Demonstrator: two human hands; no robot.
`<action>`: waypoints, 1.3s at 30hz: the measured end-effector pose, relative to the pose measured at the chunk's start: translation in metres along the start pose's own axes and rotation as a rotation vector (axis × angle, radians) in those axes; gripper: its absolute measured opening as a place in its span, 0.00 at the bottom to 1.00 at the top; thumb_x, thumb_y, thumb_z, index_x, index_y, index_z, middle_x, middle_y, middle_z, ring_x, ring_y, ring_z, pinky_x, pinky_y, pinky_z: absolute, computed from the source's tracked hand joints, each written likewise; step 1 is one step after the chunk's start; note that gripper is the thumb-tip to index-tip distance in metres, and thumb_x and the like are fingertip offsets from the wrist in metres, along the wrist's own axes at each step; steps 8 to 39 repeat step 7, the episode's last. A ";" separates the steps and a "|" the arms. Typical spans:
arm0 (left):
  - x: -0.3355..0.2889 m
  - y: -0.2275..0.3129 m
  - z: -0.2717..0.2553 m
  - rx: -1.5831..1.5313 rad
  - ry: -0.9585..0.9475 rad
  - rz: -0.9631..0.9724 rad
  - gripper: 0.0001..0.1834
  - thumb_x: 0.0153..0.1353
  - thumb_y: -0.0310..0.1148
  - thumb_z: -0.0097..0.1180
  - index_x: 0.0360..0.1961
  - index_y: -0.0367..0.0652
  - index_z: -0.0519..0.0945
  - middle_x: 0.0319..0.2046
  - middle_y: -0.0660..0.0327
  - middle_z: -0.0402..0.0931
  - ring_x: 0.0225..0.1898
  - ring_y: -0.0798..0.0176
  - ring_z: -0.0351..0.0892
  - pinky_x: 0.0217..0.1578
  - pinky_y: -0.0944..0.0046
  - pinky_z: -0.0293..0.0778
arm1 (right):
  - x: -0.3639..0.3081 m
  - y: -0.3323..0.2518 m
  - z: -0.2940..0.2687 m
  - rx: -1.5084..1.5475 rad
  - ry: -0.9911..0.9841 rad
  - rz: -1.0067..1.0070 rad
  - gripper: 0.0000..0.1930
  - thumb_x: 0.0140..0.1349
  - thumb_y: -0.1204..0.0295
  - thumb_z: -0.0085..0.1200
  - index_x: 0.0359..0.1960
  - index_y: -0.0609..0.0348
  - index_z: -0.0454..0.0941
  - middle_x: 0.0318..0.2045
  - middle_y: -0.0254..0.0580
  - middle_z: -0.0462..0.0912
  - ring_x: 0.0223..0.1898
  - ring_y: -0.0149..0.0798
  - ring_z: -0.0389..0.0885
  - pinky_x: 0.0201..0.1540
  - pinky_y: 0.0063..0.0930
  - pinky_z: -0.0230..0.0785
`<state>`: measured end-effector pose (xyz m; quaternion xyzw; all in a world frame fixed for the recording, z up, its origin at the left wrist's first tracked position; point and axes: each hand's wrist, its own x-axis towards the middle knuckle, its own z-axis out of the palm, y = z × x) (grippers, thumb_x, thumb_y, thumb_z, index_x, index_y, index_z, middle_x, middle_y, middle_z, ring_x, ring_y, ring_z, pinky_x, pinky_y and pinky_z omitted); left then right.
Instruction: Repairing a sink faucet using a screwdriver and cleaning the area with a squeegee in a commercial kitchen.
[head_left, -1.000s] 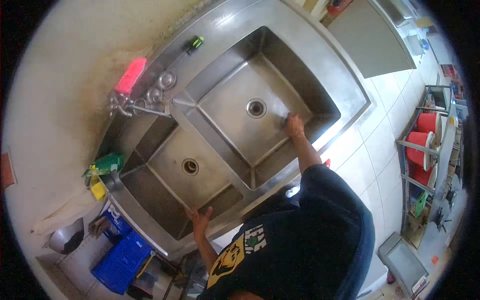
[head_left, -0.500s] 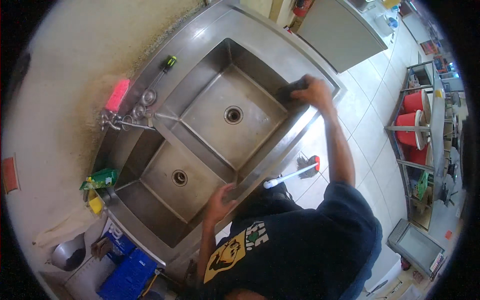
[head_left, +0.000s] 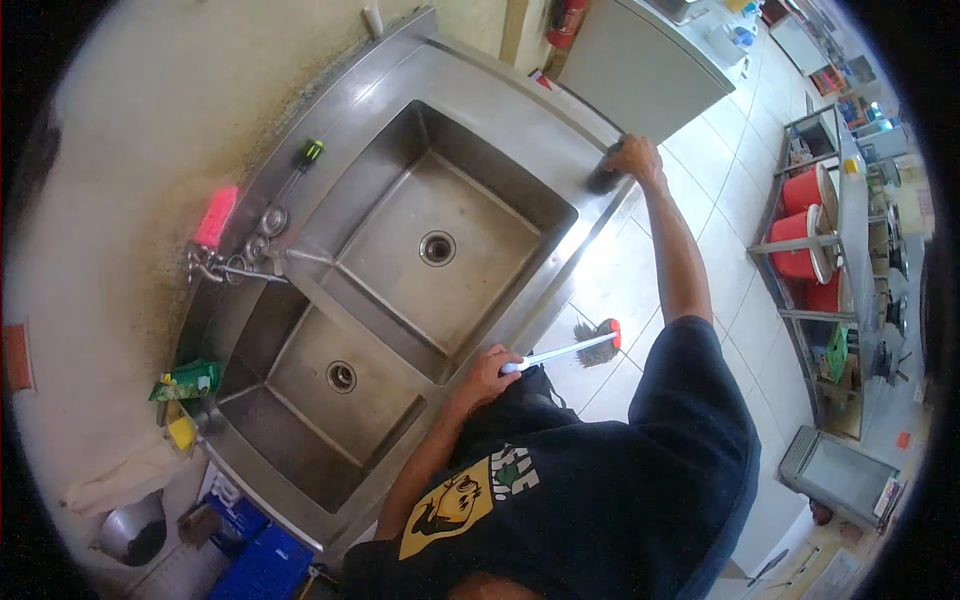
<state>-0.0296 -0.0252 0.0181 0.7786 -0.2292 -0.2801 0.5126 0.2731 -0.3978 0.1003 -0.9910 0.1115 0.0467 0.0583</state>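
Observation:
I stand at a stainless steel double sink (head_left: 520, 110). My right hand (head_left: 634, 158) reaches out to the sink's right front corner and presses a dark scrub pad (head_left: 603, 181) onto the rim. My left hand (head_left: 484, 376) rests on the front rim by the larger basin (head_left: 437, 247). Its fingers lie right against the end of the white handle of a red-headed brush (head_left: 598, 340), which hangs over the tiled floor. I cannot tell whether they grip the handle. Both basins hold nothing but their drains.
A faucet (head_left: 240, 268) and a pink sponge (head_left: 215, 217) sit at the back rim, with a green-handled tool (head_left: 311, 151) beside them. Green and yellow items (head_left: 185, 385) lie at the left end. Blue crates (head_left: 255, 555) stand below. Red buckets (head_left: 800, 215) sit on a rack to the right.
My right hand has slid with the pad from inside the large basin up onto the rim corner. My left hand has shifted right along the front rim, next to the brush handle.

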 end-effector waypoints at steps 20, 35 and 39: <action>0.033 0.041 0.013 0.025 0.087 0.085 0.13 0.49 0.34 0.62 0.37 0.42 0.81 0.30 0.52 0.76 0.32 0.54 0.78 0.35 0.59 0.73 | -0.042 0.033 0.013 0.117 0.263 0.113 0.47 0.41 0.48 0.66 0.63 0.51 0.57 0.54 0.56 0.71 0.49 0.66 0.72 0.51 0.46 0.68; 0.033 0.041 0.013 0.025 0.087 0.085 0.13 0.49 0.34 0.62 0.37 0.42 0.81 0.30 0.52 0.76 0.32 0.54 0.78 0.35 0.59 0.73 | -0.042 0.033 0.013 0.117 0.263 0.113 0.47 0.41 0.48 0.66 0.63 0.51 0.57 0.54 0.56 0.71 0.49 0.66 0.72 0.51 0.46 0.68; 0.033 0.041 0.013 0.025 0.087 0.085 0.13 0.49 0.34 0.62 0.37 0.42 0.81 0.30 0.52 0.76 0.32 0.54 0.78 0.35 0.59 0.73 | -0.042 0.033 0.013 0.117 0.263 0.113 0.47 0.41 0.48 0.66 0.63 0.51 0.57 0.54 0.56 0.71 0.49 0.66 0.72 0.51 0.46 0.68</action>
